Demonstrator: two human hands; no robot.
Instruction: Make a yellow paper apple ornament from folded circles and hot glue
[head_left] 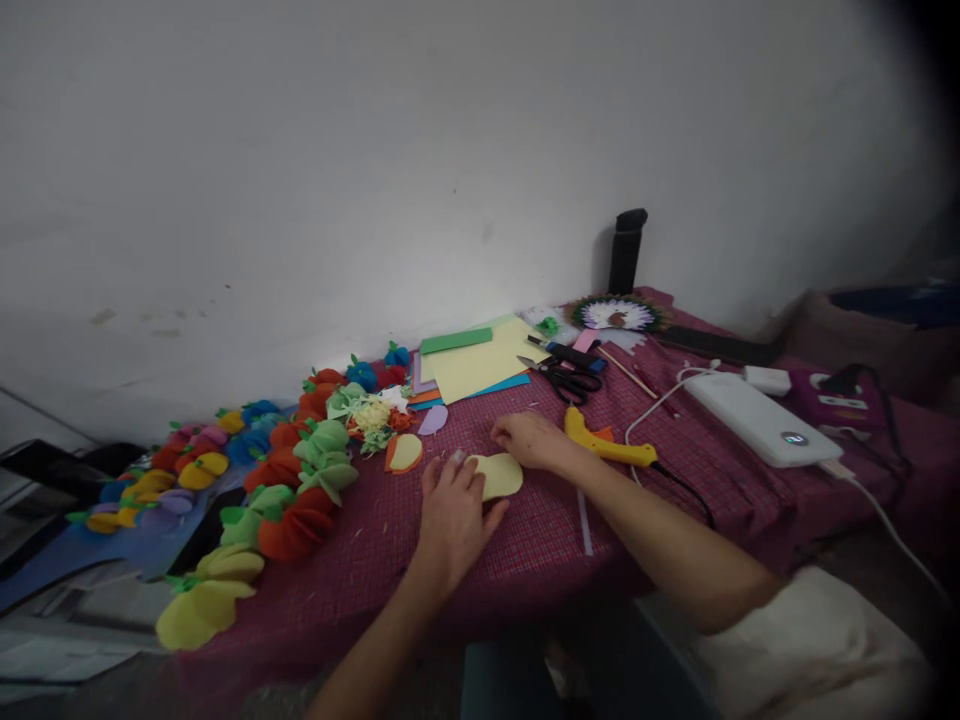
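Note:
A pale yellow paper cutout [501, 476] with rounded ends lies on the checked cloth in front of me. My left hand [454, 510] holds it, fingers over its left end and thumb along its near edge. Over its far right edge, my right hand [525, 440] is closed with fingers curled together; what they pinch, if anything, is hidden. Just right of that hand lies a yellow glue gun [611, 448]. Left of the cutout are an orange-and-cream paper piece [405, 453] and a lilac paper piece [433, 420].
Several coloured paper pumpkins [300, 525] fill the left side. Paper sheets [480, 370], black scissors [566, 380] and a cutter [574, 355] lie behind. A white power bank [765, 420], cables and a purple power strip [836, 402] are at right. A dark bottle [626, 255] stands by the wall.

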